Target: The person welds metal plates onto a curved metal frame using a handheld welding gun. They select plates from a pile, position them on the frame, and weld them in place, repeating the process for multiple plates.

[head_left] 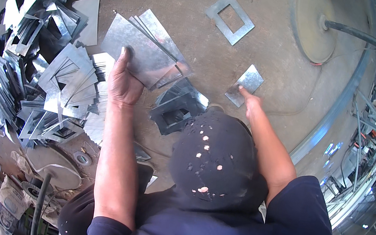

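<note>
My left hand (126, 79) grips a fanned stack of flat sheet-metal plates (147, 50), its thumb pressed on the top one. On the right, my right hand (250, 103) has a finger on a small rectangular metal plate (251, 78); its other fingers are mostly hidden. Between my arms lies a pile of dark metal frames (176, 110) with cut-out openings, partly covered by a dark cap (220, 161). Farther off, a single rectangular metal frame (230, 19) lies flat on the brown surface (278, 63).
A big heap of metal plates and frames (66, 78) spreads along the left. A round base with a dark pole (332, 27) stands at the far right, and another round base (53, 167) at the lower left. Metal racks (373, 125) line the right edge.
</note>
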`<action>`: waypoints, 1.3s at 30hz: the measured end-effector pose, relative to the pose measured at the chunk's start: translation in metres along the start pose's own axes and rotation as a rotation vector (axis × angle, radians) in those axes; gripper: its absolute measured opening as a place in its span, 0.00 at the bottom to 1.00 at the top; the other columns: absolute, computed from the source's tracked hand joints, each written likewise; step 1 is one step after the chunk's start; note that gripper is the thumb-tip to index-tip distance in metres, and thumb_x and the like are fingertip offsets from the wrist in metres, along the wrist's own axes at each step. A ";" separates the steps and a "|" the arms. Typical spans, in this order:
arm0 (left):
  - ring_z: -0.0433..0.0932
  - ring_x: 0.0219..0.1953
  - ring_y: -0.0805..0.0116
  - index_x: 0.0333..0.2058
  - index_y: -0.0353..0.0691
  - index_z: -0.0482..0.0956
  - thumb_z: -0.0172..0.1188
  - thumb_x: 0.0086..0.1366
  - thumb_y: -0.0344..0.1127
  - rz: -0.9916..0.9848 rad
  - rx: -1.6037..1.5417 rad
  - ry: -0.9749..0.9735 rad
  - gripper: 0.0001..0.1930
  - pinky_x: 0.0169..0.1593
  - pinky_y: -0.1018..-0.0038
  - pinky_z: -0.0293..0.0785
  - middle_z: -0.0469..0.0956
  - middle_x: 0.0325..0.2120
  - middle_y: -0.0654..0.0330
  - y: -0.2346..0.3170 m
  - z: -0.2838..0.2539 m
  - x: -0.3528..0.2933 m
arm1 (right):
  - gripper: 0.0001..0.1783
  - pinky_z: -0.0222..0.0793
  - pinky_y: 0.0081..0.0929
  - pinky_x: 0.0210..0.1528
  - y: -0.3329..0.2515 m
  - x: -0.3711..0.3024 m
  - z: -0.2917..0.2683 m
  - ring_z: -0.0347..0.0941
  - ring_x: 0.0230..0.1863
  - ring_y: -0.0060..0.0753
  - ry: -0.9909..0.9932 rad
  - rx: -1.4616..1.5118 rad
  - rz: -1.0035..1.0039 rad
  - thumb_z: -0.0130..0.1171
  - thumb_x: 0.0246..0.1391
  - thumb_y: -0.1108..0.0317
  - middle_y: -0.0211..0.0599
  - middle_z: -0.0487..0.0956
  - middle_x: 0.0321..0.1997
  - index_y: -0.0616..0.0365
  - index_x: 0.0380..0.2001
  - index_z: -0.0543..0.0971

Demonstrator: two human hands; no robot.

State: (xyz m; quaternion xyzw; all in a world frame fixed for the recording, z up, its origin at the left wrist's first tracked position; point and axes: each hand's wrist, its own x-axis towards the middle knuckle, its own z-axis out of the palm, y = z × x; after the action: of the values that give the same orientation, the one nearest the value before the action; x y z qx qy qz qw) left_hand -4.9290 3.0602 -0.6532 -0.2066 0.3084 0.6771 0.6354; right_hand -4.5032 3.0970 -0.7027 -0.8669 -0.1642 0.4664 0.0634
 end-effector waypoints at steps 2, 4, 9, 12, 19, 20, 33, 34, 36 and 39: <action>0.75 0.59 0.55 0.58 0.40 0.74 0.60 0.73 0.38 -0.009 -0.021 -0.026 0.19 0.68 0.46 0.65 0.78 0.55 0.58 -0.001 0.006 0.001 | 0.46 0.52 0.43 0.74 0.040 0.044 -0.006 0.63 0.71 0.48 0.006 0.065 -0.029 0.79 0.46 0.52 0.58 0.71 0.69 0.76 0.59 0.74; 0.75 0.58 0.55 0.59 0.40 0.74 0.61 0.72 0.38 -0.008 -0.012 -0.018 0.19 0.67 0.47 0.67 0.78 0.54 0.58 0.003 0.004 0.002 | 0.45 0.51 0.43 0.74 0.047 0.060 -0.008 0.64 0.71 0.48 -0.027 0.089 -0.019 0.79 0.46 0.52 0.57 0.71 0.69 0.75 0.58 0.75; 0.75 0.59 0.52 0.57 0.40 0.75 0.61 0.72 0.41 0.050 0.016 0.012 0.19 0.67 0.45 0.66 0.78 0.54 0.56 0.015 -0.001 0.002 | 0.41 0.51 0.43 0.74 0.012 0.016 -0.003 0.64 0.71 0.46 -0.022 0.059 0.031 0.79 0.47 0.55 0.53 0.73 0.68 0.72 0.58 0.77; 0.74 0.60 0.50 0.57 0.40 0.75 0.60 0.73 0.43 0.059 0.015 0.030 0.19 0.68 0.43 0.64 0.77 0.56 0.55 0.016 -0.003 0.002 | 0.39 0.53 0.42 0.73 0.008 0.007 -0.002 0.67 0.68 0.44 0.025 0.098 0.016 0.79 0.47 0.56 0.52 0.75 0.65 0.72 0.56 0.78; 0.75 0.58 0.58 0.59 0.40 0.74 0.63 0.71 0.38 0.025 -0.024 0.018 0.21 0.67 0.48 0.68 0.79 0.55 0.60 0.020 -0.012 0.001 | 0.32 0.65 0.37 0.63 -0.001 0.006 0.006 0.78 0.54 0.39 0.009 0.127 -0.104 0.81 0.46 0.58 0.40 0.83 0.53 0.67 0.50 0.82; 0.75 0.58 0.59 0.59 0.40 0.75 0.63 0.71 0.38 -0.003 -0.011 0.028 0.21 0.66 0.49 0.68 0.79 0.54 0.61 0.019 -0.013 -0.002 | 0.32 0.65 0.37 0.63 0.001 0.008 0.002 0.78 0.54 0.38 0.010 0.137 -0.081 0.81 0.46 0.58 0.40 0.83 0.53 0.67 0.50 0.82; 0.76 0.51 0.67 0.54 0.45 0.76 0.65 0.68 0.34 0.185 0.089 0.065 0.17 0.57 0.61 0.73 0.77 0.48 0.65 0.007 -0.030 0.003 | 0.33 0.69 0.39 0.62 -0.016 -0.009 0.013 0.75 0.57 0.39 -0.014 0.078 -0.092 0.77 0.51 0.56 0.43 0.81 0.56 0.66 0.54 0.80; 0.76 0.54 0.62 0.57 0.45 0.74 0.65 0.68 0.34 0.191 0.095 0.069 0.19 0.59 0.55 0.74 0.75 0.50 0.64 0.008 -0.023 0.003 | 0.32 0.70 0.38 0.60 -0.016 -0.006 0.013 0.76 0.56 0.38 -0.036 0.104 -0.089 0.77 0.51 0.57 0.42 0.81 0.56 0.66 0.53 0.80; 0.76 0.55 0.59 0.58 0.47 0.72 0.64 0.69 0.36 0.070 0.067 0.061 0.21 0.56 0.45 0.76 0.75 0.51 0.62 0.011 -0.017 -0.006 | 0.30 0.73 0.38 0.57 -0.014 -0.006 0.016 0.78 0.54 0.37 -0.082 0.158 -0.082 0.78 0.51 0.58 0.41 0.82 0.54 0.64 0.52 0.81; 0.75 0.55 0.57 0.59 0.46 0.72 0.65 0.69 0.36 0.063 0.046 0.130 0.22 0.57 0.45 0.75 0.75 0.52 0.61 0.012 -0.020 -0.007 | 0.28 0.76 0.37 0.54 -0.032 -0.029 0.021 0.79 0.51 0.36 -0.045 0.154 -0.028 0.78 0.50 0.60 0.39 0.83 0.53 0.63 0.51 0.81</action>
State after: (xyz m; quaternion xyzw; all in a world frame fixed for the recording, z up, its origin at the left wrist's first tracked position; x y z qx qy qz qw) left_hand -4.9427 3.0420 -0.6609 -0.2258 0.3707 0.6748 0.5968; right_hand -4.5427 3.1159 -0.6838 -0.8463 -0.1411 0.4963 0.1326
